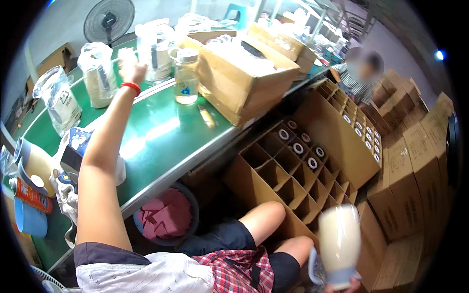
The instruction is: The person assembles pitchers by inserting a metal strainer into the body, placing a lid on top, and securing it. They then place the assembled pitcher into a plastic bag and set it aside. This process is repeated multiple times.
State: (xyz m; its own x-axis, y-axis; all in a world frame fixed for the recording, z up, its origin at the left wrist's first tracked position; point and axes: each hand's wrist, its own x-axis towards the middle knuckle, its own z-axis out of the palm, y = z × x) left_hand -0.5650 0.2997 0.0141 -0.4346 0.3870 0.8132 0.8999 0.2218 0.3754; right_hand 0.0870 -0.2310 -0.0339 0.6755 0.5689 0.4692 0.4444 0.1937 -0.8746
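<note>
your left hand (132, 71) is between 2 plastic-bagged items (99, 80) near the far edge of the desk (168, 141); i cannot tell whether it is closed. off the near edge, by a divided carton (291, 189), your right hand (343, 284) is clamped on the grey-blue end of a cream jug (339, 237).

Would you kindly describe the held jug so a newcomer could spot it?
Start at the divided cardboard box. By its lower corner, the right hand grips the cream jug. Unlike the similar jug at far left, this one is held.
</note>
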